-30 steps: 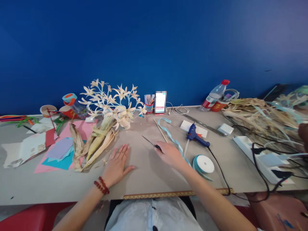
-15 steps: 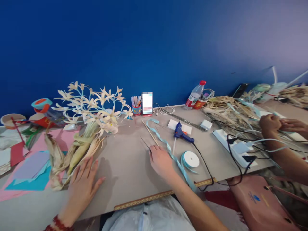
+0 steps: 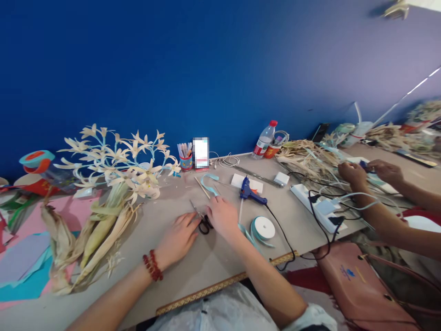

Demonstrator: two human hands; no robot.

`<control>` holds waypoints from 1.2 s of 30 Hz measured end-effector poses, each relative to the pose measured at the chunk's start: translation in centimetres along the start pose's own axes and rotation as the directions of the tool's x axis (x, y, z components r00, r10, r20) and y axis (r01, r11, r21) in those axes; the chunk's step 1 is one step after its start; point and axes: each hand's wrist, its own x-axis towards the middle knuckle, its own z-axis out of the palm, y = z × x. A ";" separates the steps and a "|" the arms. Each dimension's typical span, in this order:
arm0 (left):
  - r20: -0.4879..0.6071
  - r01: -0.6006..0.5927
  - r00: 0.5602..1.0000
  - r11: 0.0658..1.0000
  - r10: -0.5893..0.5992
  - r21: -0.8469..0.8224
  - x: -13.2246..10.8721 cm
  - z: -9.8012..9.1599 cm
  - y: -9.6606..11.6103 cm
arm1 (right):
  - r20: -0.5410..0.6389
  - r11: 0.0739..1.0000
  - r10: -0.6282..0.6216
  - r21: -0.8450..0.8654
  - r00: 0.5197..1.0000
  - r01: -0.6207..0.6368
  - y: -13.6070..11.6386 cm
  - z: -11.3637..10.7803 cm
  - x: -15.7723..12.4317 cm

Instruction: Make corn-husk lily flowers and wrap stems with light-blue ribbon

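Observation:
A pair of scissors (image 3: 200, 219) with black handles lies on the grey table (image 3: 193, 266), blades pointing away from me. My left hand (image 3: 177, 239), a red bead bracelet on its wrist, lies flat with fingers stretched out, its fingertips touching the scissor handles. My right hand (image 3: 223, 216) comes in from the other side, its fingers curled at the handles. A light blue ribbon (image 3: 208, 182) and a thin wooden stick (image 3: 201, 187) lie just beyond my right hand.
Dried corn husks (image 3: 99, 230) and a husk-flower bouquet (image 3: 120, 161) lie left, over coloured paper (image 3: 20, 262). A blue glue gun (image 3: 251, 194), ribbon spool (image 3: 264, 227), power strip (image 3: 317, 207) and cables lie right. Another person's hands (image 3: 354, 174) work at far right. A pink bag (image 3: 361, 285) sits below the table edge.
The view has swung right, showing the other person. My left hand moved from beside the husks across to the scissors. My right hand stayed at the scissors, whose handles now show.

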 end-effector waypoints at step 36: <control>-0.143 -0.059 0.990 0.840 -0.022 -0.540 5.3 -0.8 4.5 | -0.061 0.965 0.142 0.232 0.988 -0.124 12.6 -4.7 -10.7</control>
